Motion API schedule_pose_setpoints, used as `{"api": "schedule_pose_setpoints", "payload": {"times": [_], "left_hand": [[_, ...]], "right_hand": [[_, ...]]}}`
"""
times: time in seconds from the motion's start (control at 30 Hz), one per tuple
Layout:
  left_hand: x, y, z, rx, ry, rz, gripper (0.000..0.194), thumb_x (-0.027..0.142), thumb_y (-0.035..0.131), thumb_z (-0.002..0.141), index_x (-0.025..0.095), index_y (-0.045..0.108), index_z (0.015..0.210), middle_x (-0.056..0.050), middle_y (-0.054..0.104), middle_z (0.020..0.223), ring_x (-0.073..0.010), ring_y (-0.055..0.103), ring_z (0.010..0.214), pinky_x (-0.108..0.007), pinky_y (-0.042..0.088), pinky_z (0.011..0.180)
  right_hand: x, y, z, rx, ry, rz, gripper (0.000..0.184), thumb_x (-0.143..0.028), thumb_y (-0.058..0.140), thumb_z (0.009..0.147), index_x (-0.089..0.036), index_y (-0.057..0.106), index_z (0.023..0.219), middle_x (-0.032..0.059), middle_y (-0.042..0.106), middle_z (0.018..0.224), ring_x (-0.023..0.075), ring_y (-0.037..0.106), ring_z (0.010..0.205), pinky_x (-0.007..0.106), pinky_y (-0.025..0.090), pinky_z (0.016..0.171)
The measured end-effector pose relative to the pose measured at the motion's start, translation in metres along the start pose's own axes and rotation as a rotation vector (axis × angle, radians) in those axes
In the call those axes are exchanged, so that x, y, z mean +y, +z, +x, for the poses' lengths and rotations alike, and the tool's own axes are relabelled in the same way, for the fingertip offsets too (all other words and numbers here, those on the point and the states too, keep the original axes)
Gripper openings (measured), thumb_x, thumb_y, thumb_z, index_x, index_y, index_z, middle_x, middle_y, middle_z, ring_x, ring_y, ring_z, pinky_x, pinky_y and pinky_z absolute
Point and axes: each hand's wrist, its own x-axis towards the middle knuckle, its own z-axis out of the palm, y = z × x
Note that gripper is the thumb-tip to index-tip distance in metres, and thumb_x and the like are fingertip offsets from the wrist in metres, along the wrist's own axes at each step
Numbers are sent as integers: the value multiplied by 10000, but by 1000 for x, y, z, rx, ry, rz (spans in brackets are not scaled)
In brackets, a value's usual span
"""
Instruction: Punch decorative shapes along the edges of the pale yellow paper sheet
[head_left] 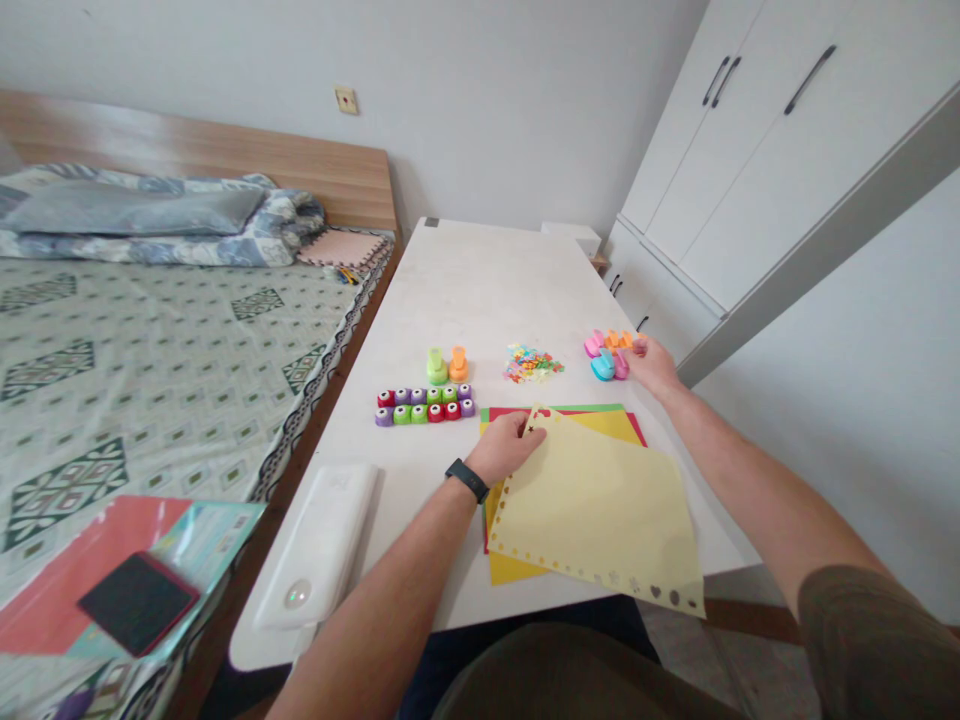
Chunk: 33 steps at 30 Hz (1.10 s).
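Right of centre in the frame, our right hand (pixel 651 362) is at a cluster of small punches. The orange punches (pixel 613 341) lie just left of its fingertips, the blue punch (pixel 602 366) lower and farther left; our left hand (pixel 504 448) is well apart from them. The right fingers are bent and seem to touch the endmost orange punch, but we cannot tell whether they close on it. Near mid-frame, our left hand pinches the pale yellow sheet (pixel 600 510) by its upper-left corner, thumb on top. That sheet overlaps the deeper yellow sheet (pixel 514 572), its long axis seemingly running across the frame, dipping toward lower right.
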Motion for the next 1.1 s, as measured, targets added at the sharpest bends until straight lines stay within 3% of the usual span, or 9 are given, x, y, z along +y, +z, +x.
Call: {"api": "schedule_pose_setpoints", "payload": {"times": [0.1,0.17,0.37,0.5,0.6,0.7,0.83,0.93,1.1], "left_hand": [[1,-1,0,6,3,17,267,354,636,812,131,734,922,-39,712,762,-167,639,674,-242,487,599],[1,-1,0,3,8,22,264,352,631,815,133,735,919,-41,714,767,-169,640,682,-245,491,609],[3,-2,-1,12,-1,52,245,341,633,808,135,730,898,-35,699,726,-173,637,687,-254,496,637],[3,-2,-1,8,29,75,254,339,615,819,132,727,914,-37,702,752,-170,628,696,-256,493,646],[2,-3,0,16,36,100,251,336,614,818,127,722,905,-40,701,765,-167,617,692,-254,485,642],[-1,-3,1,37,69,105,233,320,614,818,119,715,877,-35,693,755,-167,610,701,-251,479,643],[-6,-1,4,46,120,94,187,270,623,811,114,719,848,-49,712,765,-200,638,756,-273,504,677],[-10,2,6,74,143,79,171,227,640,802,123,739,894,-88,752,847,-251,672,849,-324,540,757],[-19,6,10,84,291,-13,325,183,626,827,144,712,1138,-133,721,1216,-277,649,1133,-390,516,975]], "right_hand": [[-27,6,-2,102,-95,75,393,-411,637,827,-170,652,1137,126,711,1108,240,656,938,374,499,847],[-54,14,-8,67,-213,168,387,-418,634,836,-170,650,1134,114,717,1071,231,663,932,374,513,860],[-164,44,-44,-213,-511,229,376,-396,651,854,-162,657,1148,103,712,1089,208,661,918,367,518,873],[-235,73,-69,-379,-692,89,398,-430,649,876,-153,683,1160,111,701,1166,221,642,1054,344,473,947],[-274,102,-81,-465,-783,-88,474,-493,623,891,-124,694,1180,150,692,1213,260,618,1129,376,413,1015],[-295,133,-86,-468,-829,-216,493,-538,610,885,-122,724,1123,168,699,1182,297,590,1154,433,358,1045],[-304,162,-89,-441,-748,-276,524,-627,639,824,-135,754,962,173,701,1123,319,560,1134,472,343,1022],[-305,169,-93,-434,-710,-238,431,-590,666,811,-177,743,906,133,713,1076,305,552,1107,473,355,998],[-306,165,-104,-367,-732,-177,293,-418,724,770,-181,719,941,134,711,1026,337,517,1108,463,402,929]]}}
